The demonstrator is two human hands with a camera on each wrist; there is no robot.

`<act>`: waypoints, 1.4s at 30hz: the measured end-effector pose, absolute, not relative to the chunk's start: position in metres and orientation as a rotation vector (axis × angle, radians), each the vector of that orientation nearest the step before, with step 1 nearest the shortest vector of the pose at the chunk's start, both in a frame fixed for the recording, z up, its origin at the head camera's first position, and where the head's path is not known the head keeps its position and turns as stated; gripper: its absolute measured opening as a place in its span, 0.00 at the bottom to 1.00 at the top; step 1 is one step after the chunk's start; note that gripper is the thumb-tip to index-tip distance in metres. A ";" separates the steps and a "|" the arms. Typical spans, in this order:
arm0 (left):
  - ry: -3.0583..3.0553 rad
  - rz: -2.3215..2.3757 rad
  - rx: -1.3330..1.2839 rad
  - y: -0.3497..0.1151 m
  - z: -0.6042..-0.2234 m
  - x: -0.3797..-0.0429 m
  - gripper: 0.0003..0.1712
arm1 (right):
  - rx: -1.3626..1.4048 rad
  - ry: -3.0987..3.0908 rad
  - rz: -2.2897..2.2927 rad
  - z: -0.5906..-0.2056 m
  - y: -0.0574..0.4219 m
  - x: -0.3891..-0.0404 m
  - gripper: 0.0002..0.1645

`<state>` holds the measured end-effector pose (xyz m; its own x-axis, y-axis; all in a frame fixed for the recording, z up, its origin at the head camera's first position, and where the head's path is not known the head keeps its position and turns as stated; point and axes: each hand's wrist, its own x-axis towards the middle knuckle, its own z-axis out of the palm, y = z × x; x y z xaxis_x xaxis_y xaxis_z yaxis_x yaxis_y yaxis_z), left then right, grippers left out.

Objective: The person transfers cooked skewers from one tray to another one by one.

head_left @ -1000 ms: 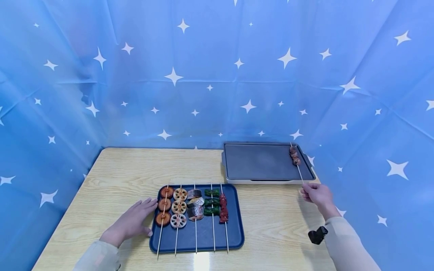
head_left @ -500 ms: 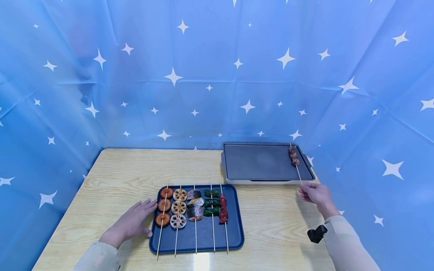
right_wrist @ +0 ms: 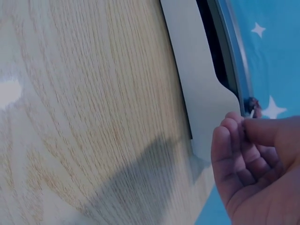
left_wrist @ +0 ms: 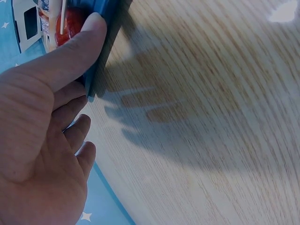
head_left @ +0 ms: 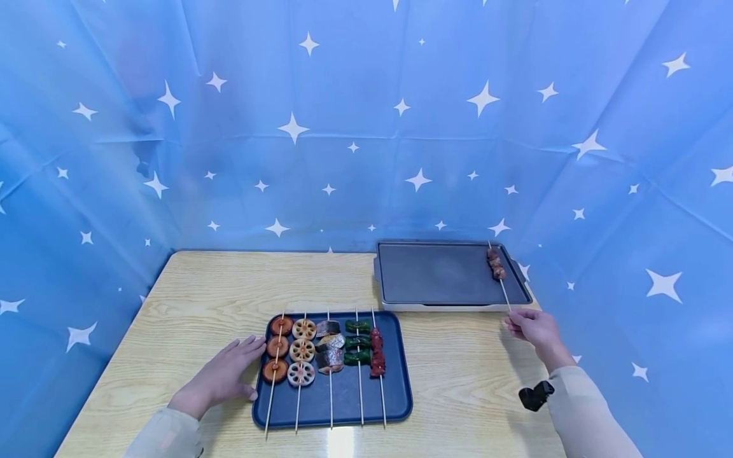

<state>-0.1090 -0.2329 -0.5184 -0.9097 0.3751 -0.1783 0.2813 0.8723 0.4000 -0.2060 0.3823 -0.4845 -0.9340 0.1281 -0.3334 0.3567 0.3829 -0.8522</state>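
Observation:
My right hand (head_left: 534, 328) pinches the stick end of a meat skewer (head_left: 497, 264) between thumb and fingertips. The skewer's brown meat chunks lie over the right end of a dark griddle (head_left: 438, 273); in the right wrist view the meat (right_wrist: 253, 104) shows small beyond the griddle's edge. My left hand (head_left: 224, 375) rests against the left edge of a blue tray (head_left: 343, 407), fingers extended and thumb at the rim. On that tray lie a brown round-slice skewer (head_left: 278, 346), a lotus root skewer (head_left: 302, 350), a fish skewer (head_left: 329, 346), a green pepper skewer (head_left: 357, 342) and a red meat skewer (head_left: 376, 353).
Tray and griddle stand on a wood-grain table (head_left: 458, 381), with the griddle at the back right corner. A blue star-patterned curtain (head_left: 343, 159) encloses the back and sides. A black device (head_left: 536, 397) is at the right wrist.
Between one second and half a second ago, the right hand and its skewer shifted very slightly left. Since then almost nothing has moved, and the left hand stays at the tray.

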 end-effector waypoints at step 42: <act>2.807 0.528 0.542 -0.233 -0.516 -0.108 0.51 | 0.043 2.122 -1.793 -0.480 0.297 -0.191 0.28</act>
